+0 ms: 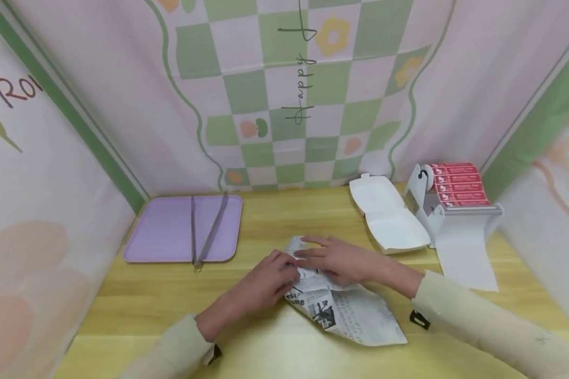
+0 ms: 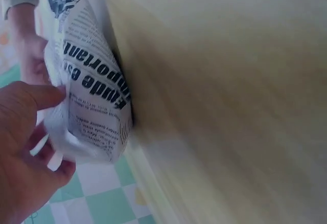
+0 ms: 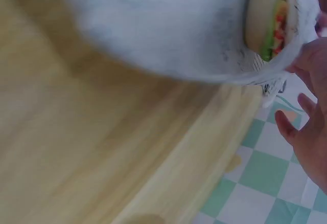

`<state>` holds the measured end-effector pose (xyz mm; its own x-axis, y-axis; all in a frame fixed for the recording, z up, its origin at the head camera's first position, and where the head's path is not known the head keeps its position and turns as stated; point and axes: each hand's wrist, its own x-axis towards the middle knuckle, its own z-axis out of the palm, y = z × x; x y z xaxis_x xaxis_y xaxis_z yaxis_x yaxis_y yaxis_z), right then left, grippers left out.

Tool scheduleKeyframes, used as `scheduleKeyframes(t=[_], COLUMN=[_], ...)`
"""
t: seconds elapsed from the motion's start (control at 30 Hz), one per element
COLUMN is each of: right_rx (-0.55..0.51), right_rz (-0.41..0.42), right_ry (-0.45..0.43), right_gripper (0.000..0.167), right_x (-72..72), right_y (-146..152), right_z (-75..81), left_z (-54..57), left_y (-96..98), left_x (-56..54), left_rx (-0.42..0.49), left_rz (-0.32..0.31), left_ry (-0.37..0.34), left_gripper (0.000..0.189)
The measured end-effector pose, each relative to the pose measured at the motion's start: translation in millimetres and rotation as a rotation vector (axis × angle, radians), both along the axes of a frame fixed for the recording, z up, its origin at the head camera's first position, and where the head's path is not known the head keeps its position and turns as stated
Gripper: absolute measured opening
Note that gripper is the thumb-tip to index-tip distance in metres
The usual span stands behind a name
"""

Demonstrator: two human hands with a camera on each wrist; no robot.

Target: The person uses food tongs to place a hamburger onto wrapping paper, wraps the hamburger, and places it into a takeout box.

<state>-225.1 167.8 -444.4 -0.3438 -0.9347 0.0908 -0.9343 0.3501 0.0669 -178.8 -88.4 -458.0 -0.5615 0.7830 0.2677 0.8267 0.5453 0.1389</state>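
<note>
A burger (image 3: pixel 266 22) with a pale bun, green leaf and red sauce lies inside a sheet of newsprint wrapping paper (image 1: pixel 355 313). Only the right wrist view shows the burger; the paper hides it from above. At the paper's left edge, my left hand (image 1: pixel 267 279) has its fingers bent. Its thumb presses the printed paper (image 2: pixel 94 81) in the left wrist view, with fingertips round the far side. My right hand (image 1: pixel 343 260) lies over the folded paper, its fingers reaching left and fairly straight. In the right wrist view, my right hand (image 3: pixel 314 116) touches the paper's edge with fingers spread.
A purple tray (image 1: pixel 163 229) with metal tongs (image 1: pixel 208 237) across it lies at the back left. An opened white clamshell box (image 1: pixel 395 226) sits at the back right. Beside it stands a label dispenser (image 1: pixel 436 210) with a red sticker roll (image 1: pixel 460 184) and a hanging white strip (image 1: pixel 467 260).
</note>
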Motion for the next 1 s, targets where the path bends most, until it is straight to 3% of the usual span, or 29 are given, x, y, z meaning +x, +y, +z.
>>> scheduleKeyframes(t=[0.1, 0.2, 0.33, 0.47, 0.57, 0.8, 0.9, 1.0], right_rx=[0.040, 0.022, -0.022, -0.055, -0.102, -0.177, -0.128, -0.033], right_rz=[-0.006, 0.017, 0.101, 0.178, 0.218, 0.249, 0.229, 0.196], right_ry=[0.082, 0.162, 0.304, 0.438, 0.459, 0.469, 0.450, 0.353], right_gripper=[0.061, 0.058, 0.047, 0.048, 0.045, 0.045, 0.042, 0.059], right_x=[4.8, 7.0, 8.5, 8.0, 5.4, -3.0, -2.0, 5.6], right_y=[2, 2, 4, 8, 11, 15, 18, 21], right_z=[-4.3, -9.6, -17.5, -24.0, -27.6, -32.9, -34.1, -34.4], left_z=[-2.4, -5.2, -11.0, -16.1, -16.8, -9.4, -8.6, -9.7], left_y=[0.0, 0.2, -0.6, 0.7, 4.0, 6.7, 2.4, -7.0], left_x=[2.8, 7.0, 16.4, 22.7, 20.8, 2.0, -2.5, 3.7], left_rx=[0.030, 0.042, -0.001, -0.065, -0.121, -0.279, -0.342, -0.419], left_rz=[0.105, 0.189, 0.219, 0.192, 0.174, 0.110, 0.035, -0.049], left_ry=[-0.015, -0.016, -0.007, 0.060, 0.145, 0.327, 0.412, 0.438], left_gripper=[0.036, 0.040, 0.046, 0.062, 0.060, 0.047, 0.050, 0.052])
